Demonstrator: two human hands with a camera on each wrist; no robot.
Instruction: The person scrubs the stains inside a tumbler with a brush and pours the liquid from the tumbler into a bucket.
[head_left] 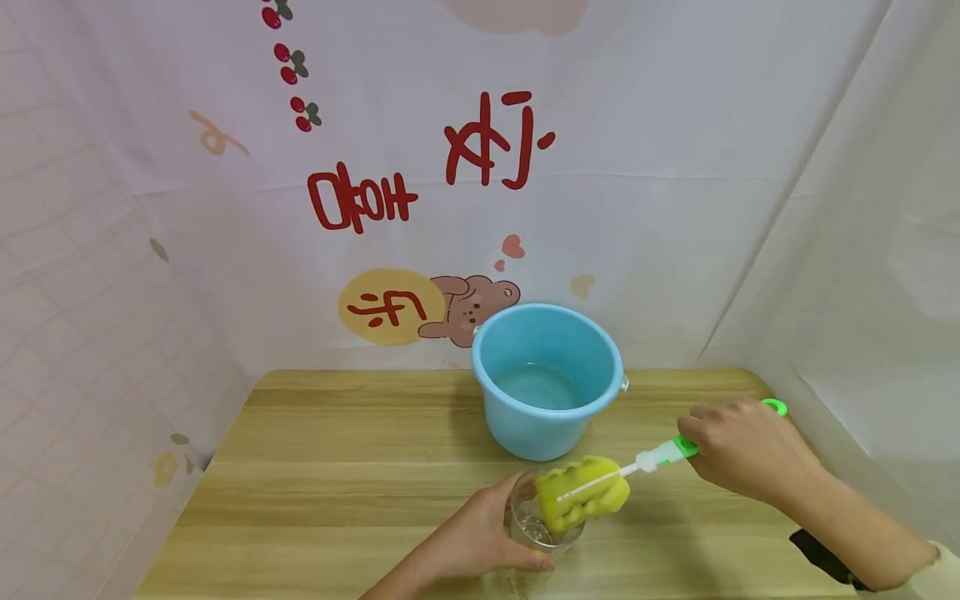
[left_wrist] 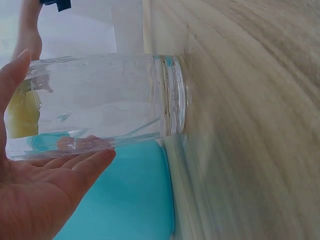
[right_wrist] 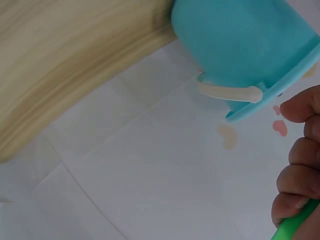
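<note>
My left hand point(head_left: 480, 533) holds a clear glass cup point(left_wrist: 105, 100) by its side, thumb and fingers on either side of the wall. The cup stands upright, its base right at the wooden tabletop. My right hand point(head_left: 738, 446) grips the handle of a bottle brush, green and white, with its green end point(head_left: 776, 407) showing past the fist. The brush's yellow sponge head point(head_left: 588, 492) is tilted at the cup's mouth, overlapping the rim in the head view. In the right wrist view, curled fingers point(right_wrist: 297, 180) wrap the green handle, and the sponge is out of sight.
Behind the cup, a light blue bucket point(head_left: 528, 429) with some water in it stands on the wooden table point(head_left: 360, 450). Its pale handle point(right_wrist: 230, 93) hangs at the side. A printed white cloth point(head_left: 660, 225) forms the back, and more cloth lines both sides.
</note>
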